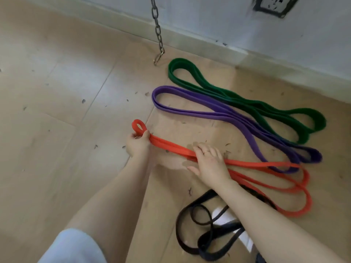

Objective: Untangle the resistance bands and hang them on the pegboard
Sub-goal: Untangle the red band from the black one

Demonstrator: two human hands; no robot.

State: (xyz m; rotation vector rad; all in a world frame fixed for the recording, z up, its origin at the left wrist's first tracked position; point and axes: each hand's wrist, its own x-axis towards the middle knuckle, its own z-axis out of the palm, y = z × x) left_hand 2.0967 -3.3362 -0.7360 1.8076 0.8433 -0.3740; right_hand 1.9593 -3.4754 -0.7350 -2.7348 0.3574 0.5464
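A tan floor (57, 114) of large tiles with thin seams fills most of the view, scattered with small dark flecks of debris (83, 101). A pale skirting strip (199, 39) runs along the base of a white wall (218, 14). A grey metal chain (158, 29) hangs down in front of the wall, ending in a ring-shaped clip (158, 58) just above the floor. A white wall socket (276, 4) with a dark smudged edge sits at the top right

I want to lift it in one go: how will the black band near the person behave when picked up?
The black band lies in loose, overlapping coils, so it is probably floppy and would dangle. Its loops cross each other, so they may snag. It looks thin and flat, likely light.
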